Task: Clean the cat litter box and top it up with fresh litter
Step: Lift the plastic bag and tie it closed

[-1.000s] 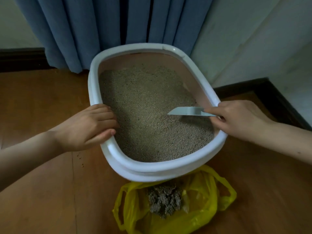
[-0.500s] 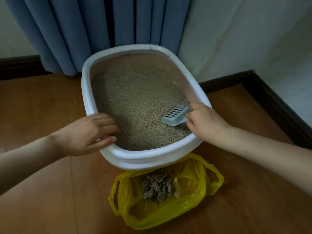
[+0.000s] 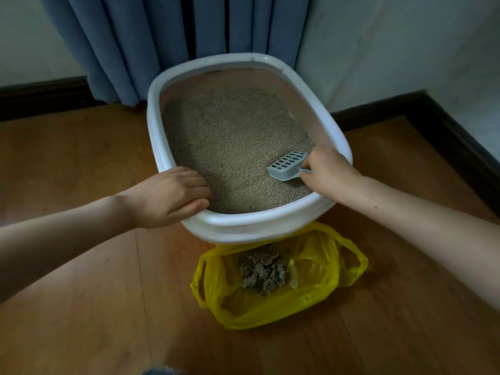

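A white oval litter box (image 3: 154,136) stands on the wooden floor, filled with beige litter (image 3: 232,142). My left hand (image 3: 170,198) grips the box's near left rim, fingers curled over the edge. My right hand (image 3: 328,171) holds the handle of a grey slotted scoop (image 3: 288,167), which lies on the litter at the near right, slots facing up. In front of the box lies an open yellow plastic bag (image 3: 311,290) with dark litter clumps (image 3: 263,270) inside.
A blue curtain (image 3: 173,36) hangs behind the box. White walls meet in a corner at the right, with dark skirting (image 3: 454,147) along the floor. A few litter grains (image 3: 133,181) lie on the floor left of the box.
My right hand turned the scoop from edge-on to slots up and lowered it onto the litter at the near right. The left hand stayed on the rim. The view shifted slightly.
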A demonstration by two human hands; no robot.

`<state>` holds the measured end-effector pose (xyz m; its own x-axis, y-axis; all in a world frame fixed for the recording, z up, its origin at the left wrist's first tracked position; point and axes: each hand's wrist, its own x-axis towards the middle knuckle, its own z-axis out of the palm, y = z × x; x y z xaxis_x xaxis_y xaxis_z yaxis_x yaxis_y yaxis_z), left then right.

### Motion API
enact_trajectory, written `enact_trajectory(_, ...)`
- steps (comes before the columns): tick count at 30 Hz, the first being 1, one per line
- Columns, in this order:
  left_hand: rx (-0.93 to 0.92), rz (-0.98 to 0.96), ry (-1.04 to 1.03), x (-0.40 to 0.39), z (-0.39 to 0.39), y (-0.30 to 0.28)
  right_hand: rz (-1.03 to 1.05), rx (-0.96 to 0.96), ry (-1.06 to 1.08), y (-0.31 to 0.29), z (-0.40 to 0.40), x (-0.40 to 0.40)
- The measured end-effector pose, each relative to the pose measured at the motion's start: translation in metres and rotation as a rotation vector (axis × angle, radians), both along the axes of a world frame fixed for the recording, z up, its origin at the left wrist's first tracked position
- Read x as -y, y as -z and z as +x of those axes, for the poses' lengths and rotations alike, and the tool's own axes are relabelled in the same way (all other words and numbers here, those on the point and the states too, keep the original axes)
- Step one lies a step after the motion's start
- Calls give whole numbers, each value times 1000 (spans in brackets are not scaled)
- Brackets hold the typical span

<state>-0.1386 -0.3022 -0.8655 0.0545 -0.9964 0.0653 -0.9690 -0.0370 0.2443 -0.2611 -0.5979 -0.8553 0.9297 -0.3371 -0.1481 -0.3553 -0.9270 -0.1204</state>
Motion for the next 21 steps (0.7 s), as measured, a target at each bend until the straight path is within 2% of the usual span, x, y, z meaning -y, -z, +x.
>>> enact_trajectory(2, -8, -13, -7, -1, -3, -5, -38, 172, -88, -12, -7, -7)
enact_trajectory(5, 47, -59, -24, -3, -12, -10, -19, 550, -343, -27, -31, -20)
enact_trajectory(7, 83, -90, -13, -5, -24, -12, -35, 639, -476, -27, -56, -26)
enact_trajectory(12, 43, -167, 67, -16, -68, -3, -17, 529, -578, 12, -112, -27)
enact_trajectory(16, -99, -91, 79, -44, -99, 27, 23, 372, -372, 40, -136, -21)
enact_trajectory(19, -264, -45, -109, -62, -123, 53, 52, 212, -23, 53, -146, -18)
enact_trajectory(21, -417, -19, -409, -70, -139, 66, 93, 57, 136, 60, -150, -18)
